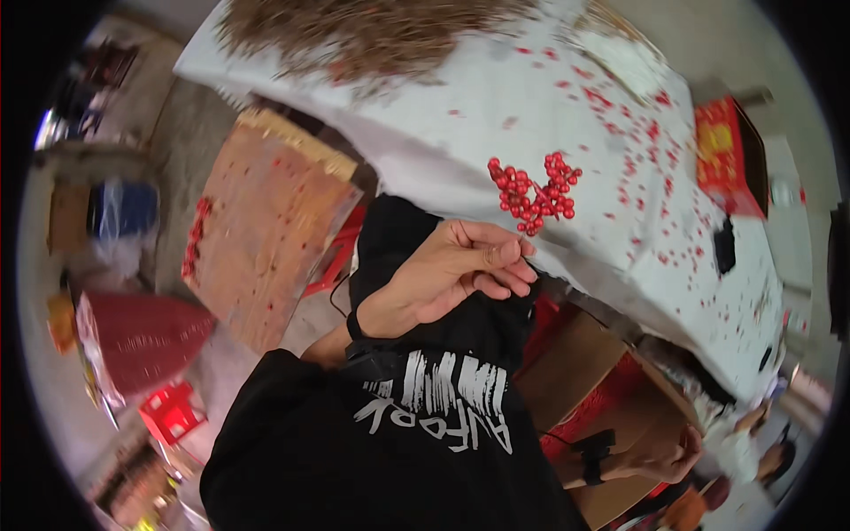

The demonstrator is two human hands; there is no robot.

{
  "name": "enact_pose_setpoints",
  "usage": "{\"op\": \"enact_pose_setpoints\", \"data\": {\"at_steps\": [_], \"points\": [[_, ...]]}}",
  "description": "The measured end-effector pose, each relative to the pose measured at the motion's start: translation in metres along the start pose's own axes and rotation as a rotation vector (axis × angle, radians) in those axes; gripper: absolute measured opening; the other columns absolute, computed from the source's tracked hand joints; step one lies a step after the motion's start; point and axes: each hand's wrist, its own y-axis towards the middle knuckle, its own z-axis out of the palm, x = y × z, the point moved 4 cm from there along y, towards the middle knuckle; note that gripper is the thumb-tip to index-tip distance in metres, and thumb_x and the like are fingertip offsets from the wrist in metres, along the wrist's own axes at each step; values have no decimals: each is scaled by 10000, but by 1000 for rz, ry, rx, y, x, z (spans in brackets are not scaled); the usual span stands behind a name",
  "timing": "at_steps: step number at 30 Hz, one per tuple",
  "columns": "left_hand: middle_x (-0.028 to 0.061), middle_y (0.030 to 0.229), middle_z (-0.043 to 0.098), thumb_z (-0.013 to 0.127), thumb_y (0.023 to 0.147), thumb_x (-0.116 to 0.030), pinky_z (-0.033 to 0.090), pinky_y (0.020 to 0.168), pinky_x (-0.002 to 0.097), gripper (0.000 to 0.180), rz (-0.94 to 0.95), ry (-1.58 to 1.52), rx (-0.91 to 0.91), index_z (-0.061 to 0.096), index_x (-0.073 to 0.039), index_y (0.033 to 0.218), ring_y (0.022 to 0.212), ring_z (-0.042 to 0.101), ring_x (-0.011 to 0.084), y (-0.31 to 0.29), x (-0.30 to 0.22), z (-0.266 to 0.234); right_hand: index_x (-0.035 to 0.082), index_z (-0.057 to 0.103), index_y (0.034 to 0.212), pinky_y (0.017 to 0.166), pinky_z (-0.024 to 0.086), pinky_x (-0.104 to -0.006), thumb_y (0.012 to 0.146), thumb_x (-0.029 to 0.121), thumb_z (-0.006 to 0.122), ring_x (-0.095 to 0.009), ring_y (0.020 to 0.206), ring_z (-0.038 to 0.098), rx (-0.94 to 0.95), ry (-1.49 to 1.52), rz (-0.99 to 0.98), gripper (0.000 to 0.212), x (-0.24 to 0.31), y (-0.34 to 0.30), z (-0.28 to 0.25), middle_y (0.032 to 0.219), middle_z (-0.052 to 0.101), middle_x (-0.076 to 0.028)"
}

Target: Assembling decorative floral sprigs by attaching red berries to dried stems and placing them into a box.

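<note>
My left hand (474, 265) is raised in the middle, thumb and fingertips pinched together. Just beyond the fingertips is a sprig of round red berries (536, 195), held at its lower end; the stem itself is hardly visible. Behind it spreads a table under a white cloth (460, 142). At the lower right, my right hand (668, 456) has its fingers curled closed beside an open cardboard box (567, 376). Whatever those fingers hold, if anything, is hidden. Red material (615, 398) shows inside the box.
Brown dry twigs (354, 35) are heaped at the table's far side. Red bits (651, 133) are scattered over the cloth. A red box (730, 155) stands at the right. On the left are a wooden board (270, 221) with more red berries (195, 234) and a red stool (173, 413).
</note>
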Motion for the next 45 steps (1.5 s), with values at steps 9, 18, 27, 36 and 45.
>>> {"op": "enact_pose_setpoints", "data": {"at_steps": [9, 18, 27, 36, 45], "points": [[163, 854, 683, 634, 890, -164, 582, 609, 247, 280, 385, -193, -80, 618, 70, 1043, 740, 694, 211, -88, -38, -74, -17, 452, 587, 535, 337, -268, 705, 72, 381, -161, 545, 419, 412, 704, -84, 163, 194, -48, 170, 578, 452, -90], [165, 813, 682, 615, 897, -118, 559, 535, 241, 209, 580, -217, -151, 632, 63, 998, 680, 685, 216, -131, -50, -114, -44, 462, 695, 449, 259, -211, 676, 36, 394, -110, 517, 372, 1524, 1358, 464, 107, 360, -172, 193, 654, 452, -89], [183, 788, 681, 609, 892, -78, 549, 489, 254, 155, 719, -96, -325, 636, 59, 960, 645, 682, 235, -134, -53, -115, -54, 614, 822, 477, 199, -178, 797, -61, 584, -13, 530, 266, 1452, 1174, 218, 40, 392, -186, 187, 599, 354, 67], [154, 916, 681, 649, 868, -87, 578, 571, 284, 181, 742, -135, -255, 657, 52, 984, 743, 690, 223, -131, -47, -116, -13, 691, 905, 495, 178, -164, 756, -46, 725, 12, 532, 250, 1360, 1136, 98, 157, 385, -190, 180, 585, 336, 107], [178, 792, 684, 623, 887, -96, 544, 501, 257, 165, 765, -90, -356, 642, 51, 957, 639, 677, 228, -131, -48, -116, -6, 694, 896, 482, 165, -163, 752, -43, 734, 16, 521, 242, 1315, 1118, 92, 154, 388, -194, 180, 573, 310, 113]]}}
